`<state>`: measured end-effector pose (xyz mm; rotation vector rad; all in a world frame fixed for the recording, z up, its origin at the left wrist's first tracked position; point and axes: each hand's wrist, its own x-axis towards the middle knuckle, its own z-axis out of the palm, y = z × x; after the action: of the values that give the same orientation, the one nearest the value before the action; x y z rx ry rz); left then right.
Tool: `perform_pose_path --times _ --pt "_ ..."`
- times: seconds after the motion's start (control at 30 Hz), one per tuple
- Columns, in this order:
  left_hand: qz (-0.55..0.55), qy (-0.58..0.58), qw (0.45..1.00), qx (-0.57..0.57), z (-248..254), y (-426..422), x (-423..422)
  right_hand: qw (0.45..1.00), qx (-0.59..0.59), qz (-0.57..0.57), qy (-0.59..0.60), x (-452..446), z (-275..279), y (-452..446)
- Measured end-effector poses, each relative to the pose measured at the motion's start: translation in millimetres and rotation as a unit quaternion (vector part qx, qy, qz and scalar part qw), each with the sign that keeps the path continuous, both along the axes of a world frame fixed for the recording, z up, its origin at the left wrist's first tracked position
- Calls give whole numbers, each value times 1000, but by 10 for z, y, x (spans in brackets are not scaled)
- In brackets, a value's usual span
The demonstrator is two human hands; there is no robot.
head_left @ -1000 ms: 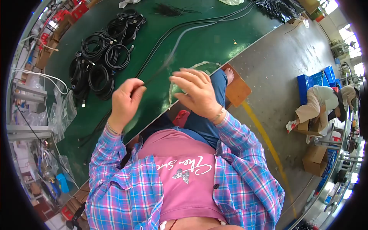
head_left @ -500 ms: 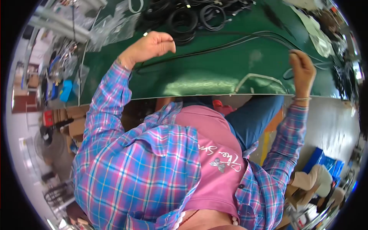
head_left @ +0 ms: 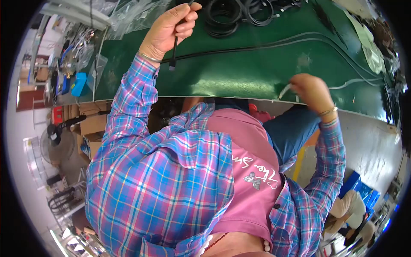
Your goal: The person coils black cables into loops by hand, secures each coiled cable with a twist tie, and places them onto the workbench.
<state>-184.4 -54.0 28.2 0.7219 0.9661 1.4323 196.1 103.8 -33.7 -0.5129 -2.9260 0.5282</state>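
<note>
My left hand [head_left: 173, 29] is raised over the back left of the green table, its fingers closed round a black cable. A short end of that cable with a dark connector [head_left: 172, 64] hangs below my palm. From near the connector, long dark cables [head_left: 252, 47] run in an arc across the table to the right. My right hand [head_left: 314, 91], partly smeared by motion, is over the table's front edge at the right. Beside its fingertips is a thin white strip [head_left: 284, 91]; whether the fingers touch it I cannot tell.
Coiled black cables [head_left: 223, 15] lie at the back of the green table [head_left: 231, 73], with clear plastic bags [head_left: 130, 19] to their left. A pale green cloth or bag [head_left: 366, 43] and more dark cables [head_left: 391, 90] lie at the right. A blue bin [head_left: 78, 85] stands at the left.
My left hand has moved up and slightly right, and a cable end with its connector now shows hanging from it. My right hand has moved left and down, off the cables, to the white strip.
</note>
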Motion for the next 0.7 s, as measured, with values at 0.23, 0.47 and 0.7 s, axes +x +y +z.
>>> perform_pose_path --times 0.23,0.47,0.7 --pt "-265 133 950 -104 -412 404 1351 974 -39 87 206 -268 509 -278" --pt "-293 7 950 -110 -430 208 1181 959 -29 -127 250 475 320 744" --pt "-136 -170 976 -27 -416 77 759 940 -52 -302 152 953 -367 1204"
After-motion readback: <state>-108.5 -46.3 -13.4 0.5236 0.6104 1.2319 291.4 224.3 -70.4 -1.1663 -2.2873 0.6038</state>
